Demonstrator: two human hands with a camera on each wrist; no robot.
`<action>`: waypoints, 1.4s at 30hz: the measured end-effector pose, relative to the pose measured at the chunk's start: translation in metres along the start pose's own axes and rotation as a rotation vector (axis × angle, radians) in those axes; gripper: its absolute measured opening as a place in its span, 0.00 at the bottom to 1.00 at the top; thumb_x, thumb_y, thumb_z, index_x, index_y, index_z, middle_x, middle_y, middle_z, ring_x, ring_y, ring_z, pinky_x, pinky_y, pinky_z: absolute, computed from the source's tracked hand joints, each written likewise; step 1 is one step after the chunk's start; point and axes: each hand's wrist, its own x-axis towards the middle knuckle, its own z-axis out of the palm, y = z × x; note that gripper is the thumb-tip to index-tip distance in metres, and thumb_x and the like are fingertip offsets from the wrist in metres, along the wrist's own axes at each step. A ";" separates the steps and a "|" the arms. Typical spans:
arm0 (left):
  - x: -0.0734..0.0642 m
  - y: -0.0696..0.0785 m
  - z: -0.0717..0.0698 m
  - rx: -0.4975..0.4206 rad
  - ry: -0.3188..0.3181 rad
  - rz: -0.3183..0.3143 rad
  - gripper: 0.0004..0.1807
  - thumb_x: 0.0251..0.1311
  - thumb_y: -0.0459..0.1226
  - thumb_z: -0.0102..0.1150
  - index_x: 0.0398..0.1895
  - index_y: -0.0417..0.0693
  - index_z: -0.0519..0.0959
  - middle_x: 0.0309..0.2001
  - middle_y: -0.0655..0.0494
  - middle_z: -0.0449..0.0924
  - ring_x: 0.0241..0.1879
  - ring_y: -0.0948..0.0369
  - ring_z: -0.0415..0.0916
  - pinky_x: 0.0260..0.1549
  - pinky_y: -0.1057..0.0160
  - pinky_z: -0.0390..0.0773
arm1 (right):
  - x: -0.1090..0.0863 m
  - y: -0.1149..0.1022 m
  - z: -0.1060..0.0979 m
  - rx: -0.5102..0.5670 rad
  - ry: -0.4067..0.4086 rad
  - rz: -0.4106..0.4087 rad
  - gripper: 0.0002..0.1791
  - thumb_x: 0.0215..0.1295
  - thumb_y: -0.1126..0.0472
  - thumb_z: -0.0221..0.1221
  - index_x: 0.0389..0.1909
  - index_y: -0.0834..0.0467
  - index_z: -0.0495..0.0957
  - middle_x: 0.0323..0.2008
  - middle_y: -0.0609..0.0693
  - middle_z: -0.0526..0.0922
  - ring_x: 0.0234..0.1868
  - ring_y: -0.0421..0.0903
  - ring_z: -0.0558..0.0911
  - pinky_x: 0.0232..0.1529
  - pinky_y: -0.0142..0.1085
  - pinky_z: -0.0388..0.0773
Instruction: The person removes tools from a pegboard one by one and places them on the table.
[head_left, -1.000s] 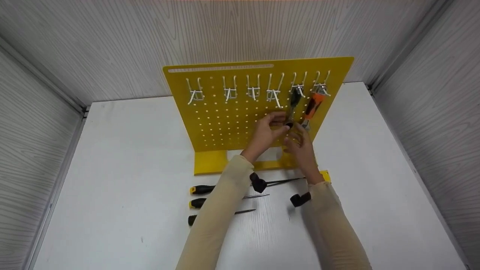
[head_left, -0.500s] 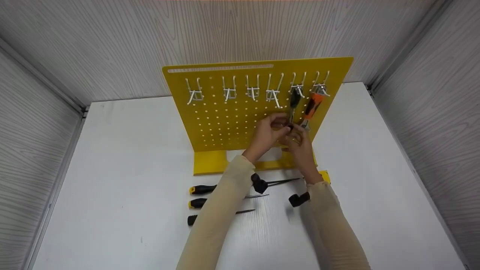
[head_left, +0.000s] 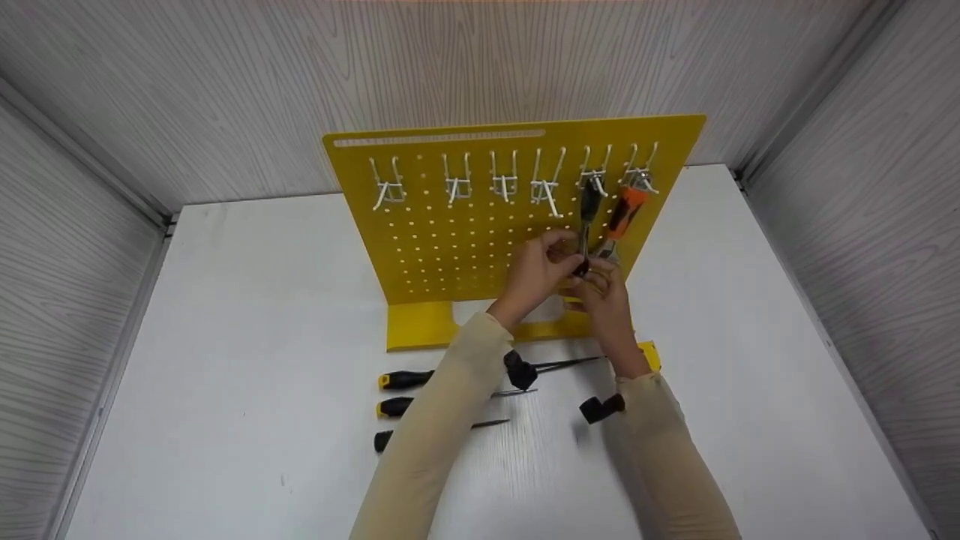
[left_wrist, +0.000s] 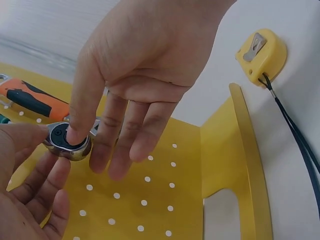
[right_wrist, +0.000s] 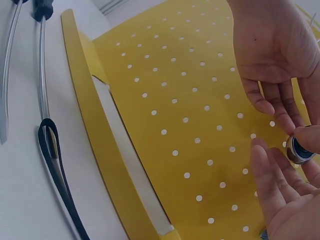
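Observation:
A ratchet wrench hangs by its dark handle (head_left: 590,204) from the second hook from the right on a yellow pegboard (head_left: 450,247). Its round metal head (left_wrist: 75,154) points down. My left hand (head_left: 531,274) pinches this head from the left, thumb at the front. From the right, my right hand (head_left: 611,300) grips the same head; in the left wrist view its thumb lies on the head's black face, other fingers extended. Beside the ratchet wrench, an orange-and-black-handled tool (head_left: 628,212) with a metal end hangs on the rightmost hook. The fingers partly cover the ratchet head.
Several white hooks (head_left: 504,186) without tools line the board's left and middle. Three screwdrivers (head_left: 405,379) lie on the white table (head_left: 262,360) before the board, partly under my left arm. A yellow tape measure (left_wrist: 265,55) with a dark strap (right_wrist: 52,160) lies near the right arm.
Both hands have moved slightly down with the ratchet head, still holding it. The handle stays on its hook; the other tools have not moved.

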 end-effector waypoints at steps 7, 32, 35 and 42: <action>-0.004 0.002 -0.001 -0.018 -0.013 0.007 0.15 0.63 0.38 0.60 0.53 0.50 0.79 0.41 0.52 0.83 0.39 0.62 0.80 0.40 0.68 0.79 | -0.004 -0.003 -0.001 0.020 -0.006 0.008 0.20 0.69 0.58 0.56 0.58 0.52 0.61 0.49 0.53 0.78 0.38 0.44 0.85 0.43 0.42 0.83; -0.010 0.012 0.001 -0.049 -0.068 -0.072 0.16 0.63 0.39 0.60 0.54 0.50 0.79 0.41 0.54 0.82 0.39 0.63 0.80 0.40 0.68 0.80 | -0.016 -0.013 -0.010 -0.025 -0.001 0.058 0.21 0.67 0.50 0.58 0.56 0.48 0.64 0.47 0.49 0.82 0.34 0.42 0.85 0.31 0.33 0.80; -0.013 0.011 0.001 -0.052 -0.080 -0.075 0.16 0.64 0.39 0.60 0.54 0.50 0.79 0.41 0.54 0.81 0.39 0.63 0.79 0.40 0.69 0.79 | -0.018 -0.012 -0.012 -0.032 -0.001 0.063 0.21 0.67 0.49 0.59 0.56 0.48 0.64 0.47 0.48 0.82 0.34 0.43 0.85 0.32 0.35 0.80; -0.019 0.010 0.004 -0.058 -0.088 -0.007 0.14 0.63 0.39 0.61 0.52 0.51 0.80 0.40 0.54 0.83 0.39 0.64 0.79 0.40 0.69 0.79 | -0.025 -0.011 -0.015 -0.008 -0.008 0.018 0.19 0.68 0.54 0.58 0.55 0.49 0.65 0.45 0.47 0.83 0.32 0.43 0.85 0.30 0.36 0.80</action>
